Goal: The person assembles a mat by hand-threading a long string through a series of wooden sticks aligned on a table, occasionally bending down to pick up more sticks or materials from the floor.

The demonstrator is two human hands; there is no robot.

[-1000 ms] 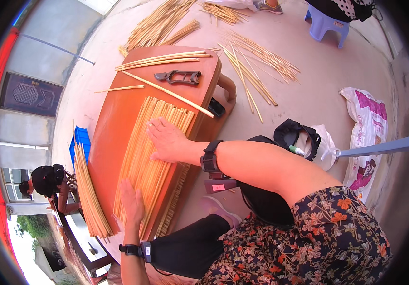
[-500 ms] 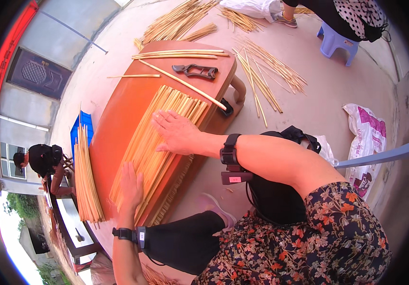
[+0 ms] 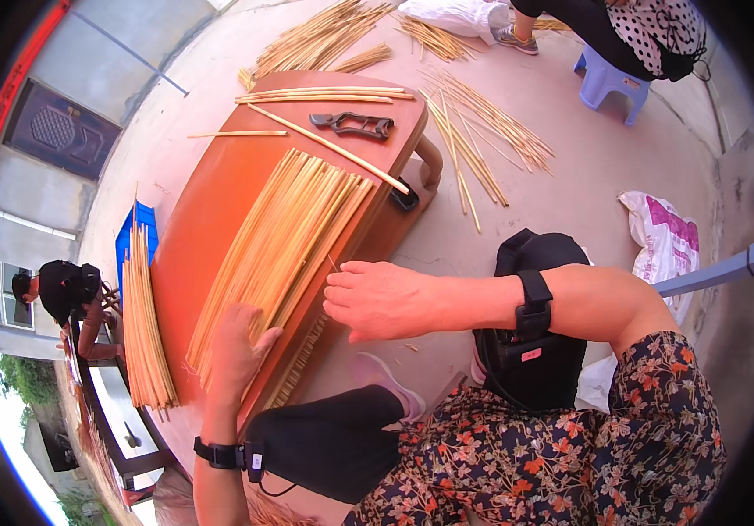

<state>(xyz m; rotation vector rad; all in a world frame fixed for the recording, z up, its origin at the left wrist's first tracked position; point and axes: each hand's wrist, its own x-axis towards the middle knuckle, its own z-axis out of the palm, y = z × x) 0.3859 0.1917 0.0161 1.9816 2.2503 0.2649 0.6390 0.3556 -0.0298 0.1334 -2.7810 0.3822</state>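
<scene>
On the orange wooden bench (image 3: 219, 188) a flat sheaf of pale split bamboo strips (image 3: 285, 232) lies lengthwise, running from 7 o'clock toward 1 o'clock. The left hand (image 3: 235, 344) rests open, palm down, on its near end. The right hand (image 3: 381, 301), fingers loosely extended, holds nothing and hovers at the sheaf's 4 o'clock edge. Uneven pressure could likely fan the strips off the bench edge, or splinters catch a palm.
</scene>
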